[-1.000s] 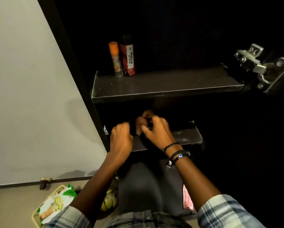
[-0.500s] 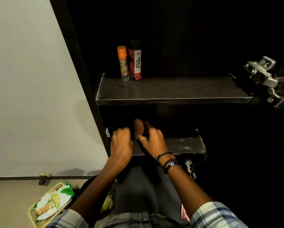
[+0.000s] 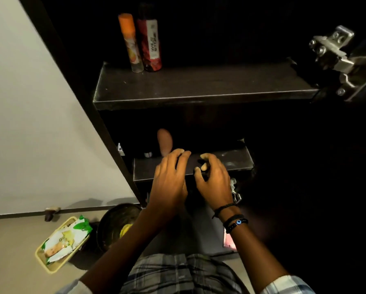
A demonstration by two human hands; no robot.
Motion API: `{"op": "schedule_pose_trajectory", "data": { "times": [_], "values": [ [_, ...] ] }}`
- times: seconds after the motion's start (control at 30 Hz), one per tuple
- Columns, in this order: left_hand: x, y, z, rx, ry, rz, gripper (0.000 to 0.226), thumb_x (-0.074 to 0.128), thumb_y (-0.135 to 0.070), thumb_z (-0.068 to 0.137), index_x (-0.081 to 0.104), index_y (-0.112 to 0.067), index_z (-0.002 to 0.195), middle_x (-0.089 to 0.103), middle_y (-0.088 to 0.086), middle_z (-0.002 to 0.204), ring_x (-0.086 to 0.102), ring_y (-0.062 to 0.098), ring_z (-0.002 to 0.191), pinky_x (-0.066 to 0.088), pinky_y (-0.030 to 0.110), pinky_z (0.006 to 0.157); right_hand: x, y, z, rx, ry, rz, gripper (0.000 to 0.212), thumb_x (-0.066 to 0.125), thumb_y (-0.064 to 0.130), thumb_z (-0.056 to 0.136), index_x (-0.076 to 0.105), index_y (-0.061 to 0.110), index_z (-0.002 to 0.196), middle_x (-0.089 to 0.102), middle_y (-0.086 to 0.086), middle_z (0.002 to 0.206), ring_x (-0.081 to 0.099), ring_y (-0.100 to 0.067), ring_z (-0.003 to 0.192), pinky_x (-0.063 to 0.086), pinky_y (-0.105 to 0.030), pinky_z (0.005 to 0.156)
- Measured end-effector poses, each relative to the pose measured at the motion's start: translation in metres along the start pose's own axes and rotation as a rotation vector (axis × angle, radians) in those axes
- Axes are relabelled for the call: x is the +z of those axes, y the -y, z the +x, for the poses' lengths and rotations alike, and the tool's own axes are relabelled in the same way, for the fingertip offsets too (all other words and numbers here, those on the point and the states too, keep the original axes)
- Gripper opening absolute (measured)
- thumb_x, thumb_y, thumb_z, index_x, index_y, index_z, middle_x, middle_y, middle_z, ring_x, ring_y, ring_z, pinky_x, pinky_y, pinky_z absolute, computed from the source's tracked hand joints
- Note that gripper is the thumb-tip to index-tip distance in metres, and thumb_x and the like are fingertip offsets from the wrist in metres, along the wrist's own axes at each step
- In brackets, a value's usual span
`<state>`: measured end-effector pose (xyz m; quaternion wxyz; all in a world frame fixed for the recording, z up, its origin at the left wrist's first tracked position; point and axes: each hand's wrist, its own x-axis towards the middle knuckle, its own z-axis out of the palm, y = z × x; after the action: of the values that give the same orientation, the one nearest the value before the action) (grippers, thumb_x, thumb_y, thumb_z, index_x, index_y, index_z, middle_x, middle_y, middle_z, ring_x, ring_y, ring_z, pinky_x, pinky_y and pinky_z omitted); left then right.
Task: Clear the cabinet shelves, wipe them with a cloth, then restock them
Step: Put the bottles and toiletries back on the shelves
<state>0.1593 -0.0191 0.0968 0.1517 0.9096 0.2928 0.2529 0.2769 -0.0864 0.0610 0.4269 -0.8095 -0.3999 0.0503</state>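
1. Both hands are at the front of the lower shelf (image 3: 237, 160), close together but not touching.
2. Left hand (image 3: 169, 183): its fingers (image 3: 181, 154) bend down onto the shelf. I cannot tell whether they grip anything, as it is too dark under them.
3. Right hand (image 3: 215, 181): fingers curled, thumb drawn toward the forefinger as if pinching. A dark patch lies between the two hands, and I cannot tell whether it is a cloth, some other thing or bare shelf.
4. A brown object (image 3: 164, 141) stands just behind the left fingertips, deeper in the shelf. Pale smears show on the shelf beyond the right fingers.
5. Well above the fingers, the upper shelf (image 3: 199, 85) bears an orange-capped can (image 3: 132, 45) and a red can (image 3: 151, 45), side by side at the back left.
6. Below the left wrist, on the floor, are a tray (image 3: 68, 220) of packets and a dark bowl (image 3: 112, 221).
7. Step, as I judge it: work on the lower shelf, either wiping or handling its contents. With goods still on the floor, restocking is unfinished.
8. The next move likely calls for care around the brown object, which stands close enough to be knocked over.
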Motion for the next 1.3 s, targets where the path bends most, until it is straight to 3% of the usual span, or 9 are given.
{"op": "schedule_pose_trajectory", "data": {
  "times": [0.13, 0.23, 0.33, 0.43, 0.6, 0.8, 0.97, 1.13, 1.3],
  "values": [
    [0.033, -0.010, -0.012, 0.082, 0.183, -0.012, 0.046, 0.051, -0.016, 0.081, 0.047, -0.015, 0.127, 0.054, 0.006, 0.126, 0.053, 0.026, 0.109, 0.046, 0.038, 0.085, -0.016, -0.042, -0.023, 0.180, -0.011, -0.096, 0.023, 0.063, 0.017, 0.084, 0.053, 0.016, 0.105, 0.059, 0.001, 0.080, 0.060, -0.021, 0.080, 0.047, -0.031, 0.071],
    [0.064, -0.012, -0.019, 0.123, 0.340, -0.011, 0.045, 0.046, -0.022, 0.080, 0.051, -0.013, 0.124, 0.056, 0.008, 0.122, 0.055, 0.030, 0.104, 0.047, 0.041, 0.081, -0.023, -0.076, -0.037, 0.317, 0.025, -0.178, 0.018, 0.060, 0.013, 0.085, 0.052, 0.011, 0.101, 0.063, -0.010, 0.089, 0.062, -0.030, 0.085, 0.046, -0.034, 0.070],
    [0.097, -0.010, -0.026, 0.156, 0.497, -0.001, 0.052, 0.053, -0.012, 0.083, 0.043, -0.012, 0.134, 0.049, 0.011, 0.130, 0.050, 0.034, 0.112, 0.044, 0.045, 0.090, -0.024, -0.103, -0.047, 0.438, 0.131, -0.230, 0.024, 0.059, 0.008, 0.084, 0.052, 0.009, 0.106, 0.063, -0.014, 0.102, 0.061, -0.035, 0.096, 0.050, -0.041, 0.080],
    [0.129, -0.007, -0.030, 0.153, 0.631, 0.071, 0.063, 0.047, -0.013, 0.090, 0.021, -0.018, 0.147, 0.028, 0.008, 0.150, 0.030, 0.030, 0.134, 0.032, 0.043, 0.106, -0.018, -0.121, -0.050, 0.436, 0.266, -0.202, 0.037, 0.059, 0.003, 0.082, 0.054, 0.010, 0.117, 0.059, -0.013, 0.115, 0.059, -0.035, 0.106, 0.049, -0.042, 0.089],
    [0.173, 0.006, -0.027, 0.154, 0.824, 0.136, 0.078, 0.049, -0.006, 0.084, 0.009, -0.022, 0.150, 0.003, 0.005, 0.159, 0.004, 0.027, 0.145, 0.018, 0.046, 0.116, -0.006, -0.137, -0.035, 0.324, 0.491, -0.158, 0.066, 0.059, -0.004, 0.079, 0.040, 0.006, 0.140, 0.038, -0.016, 0.146, 0.037, -0.032, 0.136, 0.029, -0.030, 0.111],
    [0.200, 0.016, -0.016, 0.090, 0.850, 0.079, 0.077, 0.048, -0.002, 0.086, 0.007, -0.018, 0.149, 0.003, 0.005, 0.159, 0.005, 0.026, 0.146, 0.014, 0.044, 0.118, 0.012, -0.161, -0.016, 0.277, 0.560, -0.277, 0.070, 0.061, -0.004, 0.080, 0.037, 0.012, 0.144, 0.020, -0.013, 0.157, 0.025, -0.032, 0.143, 0.030, -0.034, 0.115],
    [0.211, 0.025, -0.014, 0.039, 0.821, -0.085, 0.059, 0.041, -0.002, 0.093, 0.019, -0.010, 0.147, 0.018, 0.010, 0.156, 0.024, 0.028, 0.142, 0.022, 0.038, 0.117, 0.024, -0.178, -0.010, 0.251, 0.653, -0.319, 0.076, 0.061, -0.002, 0.080, 0.032, 0.020, 0.147, 0.019, -0.011, 0.158, 0.019, -0.032, 0.145, 0.024, -0.034, 0.116],
    [0.217, 0.024, -0.014, -0.070, 0.809, -0.001, 0.048, 0.036, -0.010, 0.098, 0.028, -0.010, 0.145, 0.034, 0.012, 0.149, 0.044, 0.031, 0.128, 0.033, 0.036, 0.107, 0.032, -0.183, -0.006, 0.292, 0.548, -0.287, 0.053, 0.051, 0.002, 0.090, 0.045, 0.018, 0.140, 0.035, -0.012, 0.150, 0.037, -0.031, 0.136, 0.030, -0.031, 0.111],
    [0.226, 0.033, -0.022, -0.118, 0.800, 0.103, 0.040, 0.039, -0.015, 0.097, 0.042, -0.014, 0.137, 0.053, 0.011, 0.133, 0.051, 0.030, 0.120, 0.036, 0.034, 0.100, 0.048, -0.187, -0.001, 0.330, 0.467, -0.334, 0.037, 0.045, 0.005, 0.091, 0.054, 0.013, 0.127, 0.051, -0.017, 0.130, 0.053, -0.037, 0.115, 0.044, -0.040, 0.093]
  ]
}}
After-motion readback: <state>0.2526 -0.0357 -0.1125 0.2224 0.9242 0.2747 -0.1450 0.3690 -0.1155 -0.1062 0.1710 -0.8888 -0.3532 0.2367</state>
